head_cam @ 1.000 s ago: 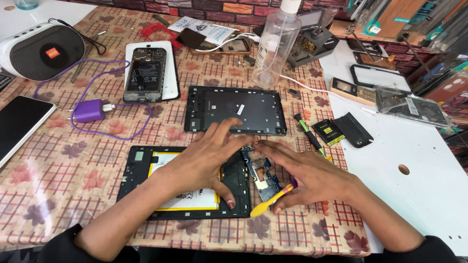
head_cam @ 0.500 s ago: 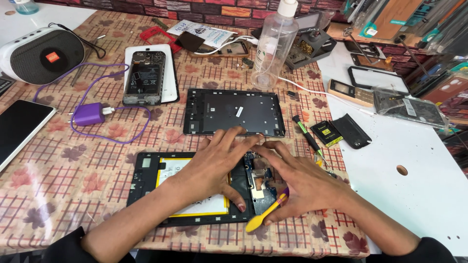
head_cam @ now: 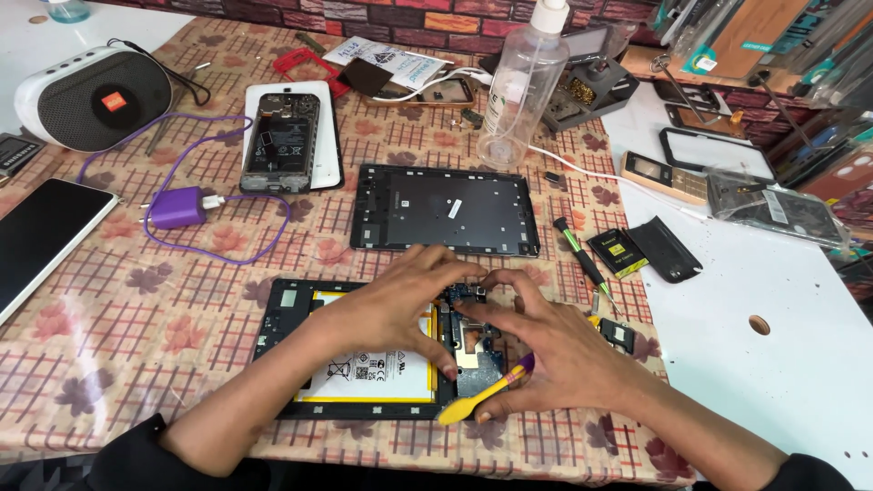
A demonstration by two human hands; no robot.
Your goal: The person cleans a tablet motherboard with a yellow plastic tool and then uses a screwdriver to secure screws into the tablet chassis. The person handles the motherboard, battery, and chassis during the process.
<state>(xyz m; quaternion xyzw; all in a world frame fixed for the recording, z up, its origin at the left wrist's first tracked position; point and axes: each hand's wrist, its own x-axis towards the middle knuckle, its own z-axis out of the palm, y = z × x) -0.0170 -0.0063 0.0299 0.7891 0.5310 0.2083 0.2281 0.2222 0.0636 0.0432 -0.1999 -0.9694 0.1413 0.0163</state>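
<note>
Working position: both your hands rest over the opened tablet (head_cam: 364, 350) at the near edge of the bench (head_cam: 136, 318).
Left hand (head_cam: 396, 305): your grip is flat and spread, palm down on the tablet's white battery (head_cam: 364, 373), fingertips reaching to the circuit board (head_cam: 473, 350) just right of the palm.
Right hand (head_cam: 555, 350): thumb and forefinger curl toward each other over the top of the circuit board; whether they pinch anything there cannot be told. The lower fingers hold a yellow pry tool (head_cam: 477, 400) with a purple stripe against the palm, its tip pointing out toward your left, below the left fingertips.
Tablet: lies flat, black frame up, yellow border around the battery, under both hands and touching them.
Beyond your fingertips: a black tablet back frame (head_cam: 446, 209), lying flat, apart from the hands.
Right of the right hand: a green-handled screwdriver (head_cam: 582, 259), a small black and yellow battery (head_cam: 618, 253) and a black pouch (head_cam: 668, 250), all near one another.
Far from the left hand: an opened phone (head_cam: 282, 145) on a white cover, a purple charger (head_cam: 177, 207) with its cable, a white speaker (head_cam: 91, 95) and a dark screen panel (head_cam: 41, 232).
Farther beyond the back frame: a clear bottle (head_cam: 523, 91), standing upright.
</note>
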